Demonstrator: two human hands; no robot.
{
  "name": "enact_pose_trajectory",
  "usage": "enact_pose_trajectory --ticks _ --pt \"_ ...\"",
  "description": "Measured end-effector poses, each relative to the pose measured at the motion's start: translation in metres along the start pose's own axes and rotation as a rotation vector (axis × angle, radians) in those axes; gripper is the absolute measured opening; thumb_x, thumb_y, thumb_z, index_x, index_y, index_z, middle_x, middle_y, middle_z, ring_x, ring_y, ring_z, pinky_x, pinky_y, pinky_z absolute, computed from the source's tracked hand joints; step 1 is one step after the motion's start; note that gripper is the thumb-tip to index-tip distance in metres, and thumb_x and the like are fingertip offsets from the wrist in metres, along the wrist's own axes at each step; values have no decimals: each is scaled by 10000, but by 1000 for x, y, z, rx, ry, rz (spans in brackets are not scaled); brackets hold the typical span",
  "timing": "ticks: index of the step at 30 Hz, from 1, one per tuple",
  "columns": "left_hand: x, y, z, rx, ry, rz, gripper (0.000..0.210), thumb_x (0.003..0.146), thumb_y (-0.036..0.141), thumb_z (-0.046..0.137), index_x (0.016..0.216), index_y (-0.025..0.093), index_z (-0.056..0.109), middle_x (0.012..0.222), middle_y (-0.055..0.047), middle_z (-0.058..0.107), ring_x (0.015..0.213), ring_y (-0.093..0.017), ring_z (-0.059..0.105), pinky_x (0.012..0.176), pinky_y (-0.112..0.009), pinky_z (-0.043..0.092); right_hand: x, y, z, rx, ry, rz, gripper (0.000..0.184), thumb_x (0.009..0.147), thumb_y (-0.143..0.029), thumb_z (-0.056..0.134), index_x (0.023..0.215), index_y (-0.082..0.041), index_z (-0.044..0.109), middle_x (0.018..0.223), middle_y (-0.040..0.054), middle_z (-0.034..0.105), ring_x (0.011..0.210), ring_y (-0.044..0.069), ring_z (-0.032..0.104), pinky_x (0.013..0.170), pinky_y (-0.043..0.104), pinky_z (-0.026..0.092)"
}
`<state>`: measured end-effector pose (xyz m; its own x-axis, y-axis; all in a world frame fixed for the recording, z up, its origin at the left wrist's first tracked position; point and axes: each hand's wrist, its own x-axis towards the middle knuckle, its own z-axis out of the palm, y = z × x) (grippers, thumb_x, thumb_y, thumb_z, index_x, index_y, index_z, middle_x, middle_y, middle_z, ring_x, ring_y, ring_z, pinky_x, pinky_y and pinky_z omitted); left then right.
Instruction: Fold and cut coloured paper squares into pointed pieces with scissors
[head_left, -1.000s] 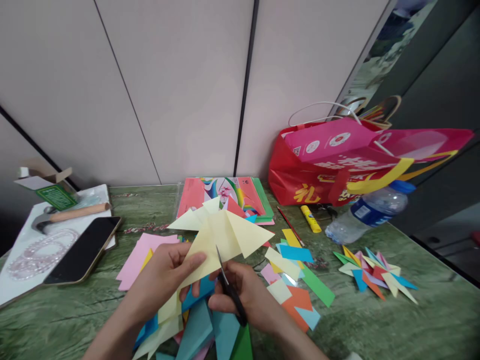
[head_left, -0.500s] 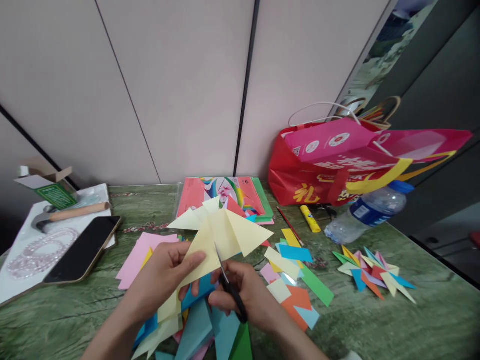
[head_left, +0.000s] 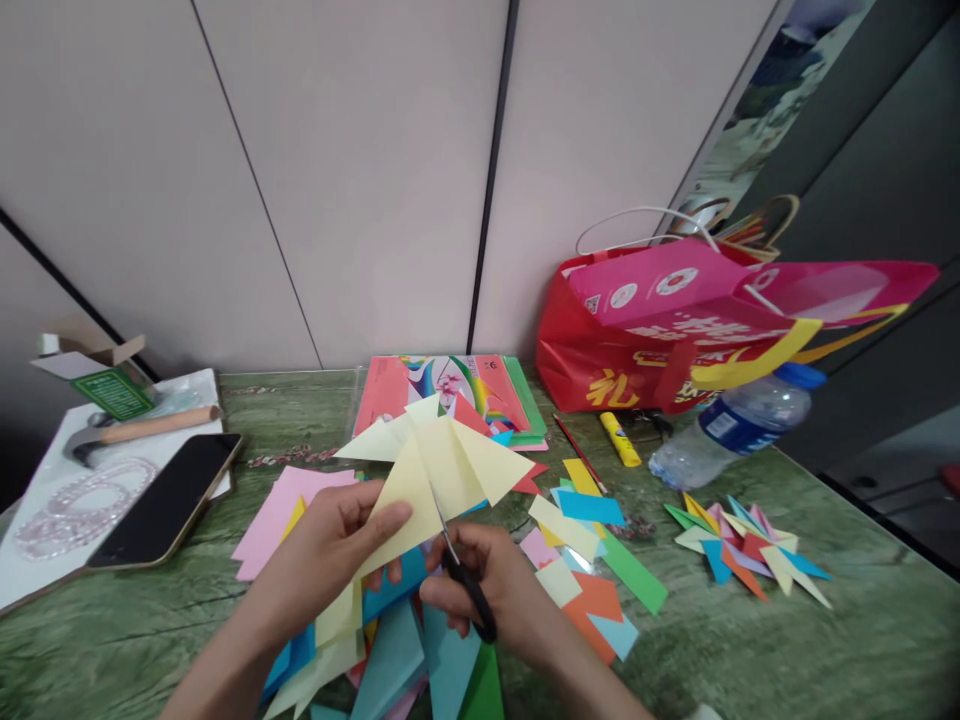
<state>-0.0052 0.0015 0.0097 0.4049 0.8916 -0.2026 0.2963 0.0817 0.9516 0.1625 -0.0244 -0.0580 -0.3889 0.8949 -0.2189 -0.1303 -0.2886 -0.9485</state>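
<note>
A creased sheet of pale yellow paper (head_left: 409, 490) is pinched in my left hand (head_left: 341, 540), thumb on top. My right hand (head_left: 487, 585) is closed round the black handles of a pair of scissors (head_left: 471, 590). Their blades point up and away, with the paper between them along a cut from its near edge. The paper's right side is folded over and stands off at an angle. Below my hands lies a heap of cut and folded paper (head_left: 390, 650) in blue, green and yellow, partly hidden by them. Pink sheets (head_left: 285, 510) lie beside my left hand.
Paper scraps (head_left: 577, 570) lie right of my hands, with a glue stick (head_left: 620, 440) and a pencil (head_left: 579, 452) behind. Further right are folded paper pieces (head_left: 750, 545), a water bottle (head_left: 735, 425) and a red bag (head_left: 585, 350). A phone (head_left: 165, 500) and hammer (head_left: 142, 428) lie left.
The folded right side of the yellow paper has swung inward to the left, uncovering some red paper behind. Both hands and the scissors have barely moved.
</note>
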Motion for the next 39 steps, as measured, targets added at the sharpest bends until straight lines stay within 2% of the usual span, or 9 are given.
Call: enact_pose_trajectory --ticks 2,4,7,10,17,22,30,34,39 --pt "0 0 -2 24 46 45 242 760 397 597 837 171 630 625 16 617 540 -141 529 477 -206 399 0 0 0 -13 11 -5 457 562 -526 742 713 -162 511 485 -76 492 347 52 418 350 174 330" --pt "1 -2 -5 73 165 81 319 774 429 573 958 174 625 735 -8 657 639 -170 567 522 -214 424 0 0 0 -17 14 -3 449 560 -514 746 712 -162 512 474 -78 492 346 55 419 349 172 327" --pt "2 -4 -6 129 339 95 357 787 467 539 923 161 660 806 -33 685 748 -198 587 608 -228 449 1 1 0 -17 7 5 447 560 -502 753 733 -160 524 459 -75 500 347 61 424 351 173 323" --pt "3 -5 -4 111 389 78 348 752 470 579 858 157 686 768 -31 691 702 -196 581 569 -225 443 1 2 0 -21 -3 8 461 552 -513 756 738 -157 530 447 -71 502 353 69 432 357 175 318" --pt "4 -3 4 -50 332 11 307 691 455 656 734 151 668 628 -6 653 555 -136 513 468 -194 388 -1 -1 0 43 -38 -17 519 438 -424 848 768 -139 566 538 -45 544 464 82 449 430 188 334" --pt "4 -2 5 -77 245 -19 286 659 424 693 679 142 650 573 12 616 529 -118 487 467 -184 359 -3 -6 0 86 -134 -77 516 450 -428 846 797 -129 608 657 -9 576 582 109 480 517 207 365" --pt "3 -2 4 -29 219 9 303 718 448 631 654 152 650 594 18 616 534 -104 481 475 -172 348 1 0 -1 55 -113 -104 487 433 -416 856 724 -142 579 597 -41 508 542 93 417 484 203 305" --pt "3 -1 3 -4 206 10 327 728 460 615 626 151 646 603 12 614 531 -105 482 465 -173 342 1 -1 -1 72 -136 -125 496 446 -435 847 765 -154 592 608 -40 512 548 99 415 490 209 306" --pt "3 -2 4 -9 203 17 323 735 457 611 625 155 634 577 23 595 504 -93 454 450 -169 322 1 -1 -1 58 -144 -125 488 470 -446 837 769 -140 602 579 -55 446 520 80 355 459 205 254"
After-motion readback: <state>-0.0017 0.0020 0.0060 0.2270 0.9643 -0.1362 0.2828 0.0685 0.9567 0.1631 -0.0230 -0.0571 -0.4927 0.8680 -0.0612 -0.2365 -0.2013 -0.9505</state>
